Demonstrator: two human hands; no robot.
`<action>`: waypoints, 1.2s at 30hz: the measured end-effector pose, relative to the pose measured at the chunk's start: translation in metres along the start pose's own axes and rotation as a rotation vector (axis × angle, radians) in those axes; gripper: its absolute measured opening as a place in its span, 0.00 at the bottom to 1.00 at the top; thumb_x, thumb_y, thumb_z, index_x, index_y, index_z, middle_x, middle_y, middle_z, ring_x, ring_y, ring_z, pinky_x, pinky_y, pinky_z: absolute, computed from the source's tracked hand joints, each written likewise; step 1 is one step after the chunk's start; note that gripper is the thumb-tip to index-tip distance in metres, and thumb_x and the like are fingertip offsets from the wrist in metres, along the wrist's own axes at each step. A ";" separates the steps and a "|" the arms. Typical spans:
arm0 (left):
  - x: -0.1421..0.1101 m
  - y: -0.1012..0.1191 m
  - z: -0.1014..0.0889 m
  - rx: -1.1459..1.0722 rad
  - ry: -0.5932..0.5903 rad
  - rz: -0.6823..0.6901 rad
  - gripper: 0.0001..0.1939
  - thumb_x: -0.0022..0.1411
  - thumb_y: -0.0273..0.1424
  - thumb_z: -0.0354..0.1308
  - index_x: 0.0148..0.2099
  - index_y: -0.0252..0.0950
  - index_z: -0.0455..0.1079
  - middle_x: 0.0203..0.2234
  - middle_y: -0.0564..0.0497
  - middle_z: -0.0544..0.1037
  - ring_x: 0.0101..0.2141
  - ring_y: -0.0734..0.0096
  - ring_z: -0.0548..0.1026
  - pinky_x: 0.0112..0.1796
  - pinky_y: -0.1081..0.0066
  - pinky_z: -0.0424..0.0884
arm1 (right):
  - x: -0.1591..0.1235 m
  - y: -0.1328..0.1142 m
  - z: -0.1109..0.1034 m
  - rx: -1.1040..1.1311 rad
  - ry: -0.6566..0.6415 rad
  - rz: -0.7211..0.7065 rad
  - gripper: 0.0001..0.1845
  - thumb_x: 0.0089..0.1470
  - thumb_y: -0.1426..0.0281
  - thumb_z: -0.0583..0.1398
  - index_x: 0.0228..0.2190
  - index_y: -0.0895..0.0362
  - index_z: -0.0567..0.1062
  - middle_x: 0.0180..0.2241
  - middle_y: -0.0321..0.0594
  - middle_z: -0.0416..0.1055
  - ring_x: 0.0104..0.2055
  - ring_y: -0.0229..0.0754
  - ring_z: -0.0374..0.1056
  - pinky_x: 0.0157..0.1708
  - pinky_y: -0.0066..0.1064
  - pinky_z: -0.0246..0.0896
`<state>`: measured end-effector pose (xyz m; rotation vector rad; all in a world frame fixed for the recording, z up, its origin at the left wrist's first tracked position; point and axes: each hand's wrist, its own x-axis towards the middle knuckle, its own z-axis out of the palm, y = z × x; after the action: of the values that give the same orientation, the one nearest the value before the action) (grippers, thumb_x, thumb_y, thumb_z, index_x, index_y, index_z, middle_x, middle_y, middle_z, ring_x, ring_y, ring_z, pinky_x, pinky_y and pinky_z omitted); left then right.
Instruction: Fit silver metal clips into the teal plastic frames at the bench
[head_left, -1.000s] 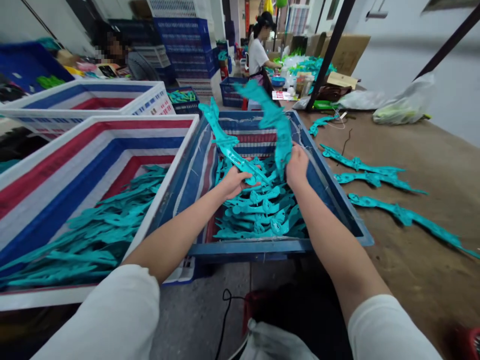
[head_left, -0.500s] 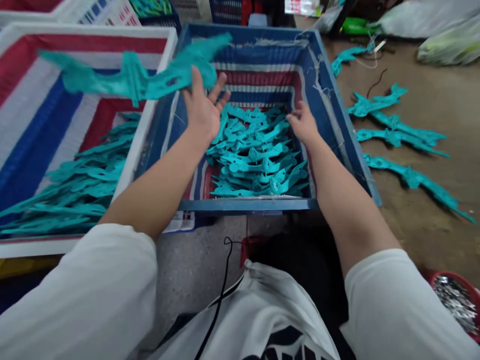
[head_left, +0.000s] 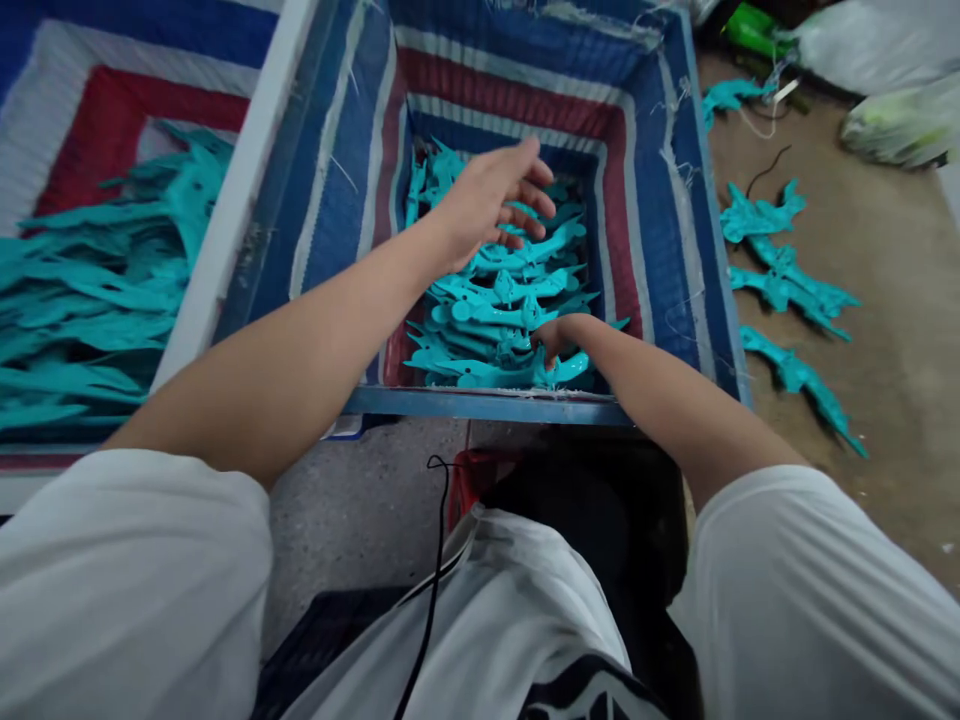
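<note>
Inside a blue crate (head_left: 480, 404) lined with striped cloth lies a pile of long, winged teal plastic parts (head_left: 506, 290). My left hand (head_left: 499, 200) hovers over the pile's far half, fingers loosely apart and nothing in them. Low at the crate's front wall, my right hand (head_left: 566, 335) has its fingers curled down onto a teal plastic part (head_left: 495, 375) at the near end; the fingertips are partly hidden. A white-rimmed crate (head_left: 247, 200) on the left holds another heap of teal parts (head_left: 97, 290).
On the brown surface (head_left: 900, 370) at right lie several loose teal parts (head_left: 802, 385). Clear plastic bags (head_left: 877, 45) and a green object (head_left: 754, 30) sit beyond them. A black cord (head_left: 431, 600) hangs before my shirt.
My left hand has let go of the teal part it carried over the left crate and moved right, above the pile. My right hand has come down and nearer, onto the parts. The view has shifted.
</note>
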<state>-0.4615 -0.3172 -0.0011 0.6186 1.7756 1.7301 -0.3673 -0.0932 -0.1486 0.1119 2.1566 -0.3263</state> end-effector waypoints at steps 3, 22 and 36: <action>-0.015 0.009 0.001 0.085 -0.253 0.019 0.24 0.85 0.56 0.62 0.52 0.40 0.83 0.49 0.34 0.90 0.47 0.44 0.90 0.41 0.55 0.77 | -0.005 0.008 -0.020 0.018 0.060 -0.057 0.27 0.51 0.54 0.89 0.45 0.56 0.92 0.44 0.46 0.89 0.60 0.66 0.88 0.69 0.56 0.87; -0.001 -0.045 0.031 -0.137 0.039 0.026 0.35 0.71 0.51 0.82 0.69 0.39 0.79 0.52 0.44 0.90 0.51 0.51 0.88 0.54 0.58 0.88 | -0.038 -0.015 -0.090 1.313 0.881 -0.911 0.76 0.48 0.25 0.85 0.83 0.38 0.64 0.81 0.50 0.76 0.85 0.66 0.74 0.80 0.63 0.81; 0.014 -0.031 0.002 -0.381 0.423 0.216 0.38 0.59 0.44 0.95 0.58 0.42 0.74 0.47 0.48 0.89 0.52 0.52 0.90 0.55 0.59 0.89 | -0.070 -0.047 -0.081 0.833 1.230 -0.662 0.39 0.83 0.36 0.59 0.69 0.53 0.83 0.67 0.56 0.88 0.73 0.67 0.83 0.77 0.60 0.80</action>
<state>-0.4684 -0.3074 -0.0333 0.3016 1.6111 2.4133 -0.4009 -0.1132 -0.0383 0.0609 3.0144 -1.9446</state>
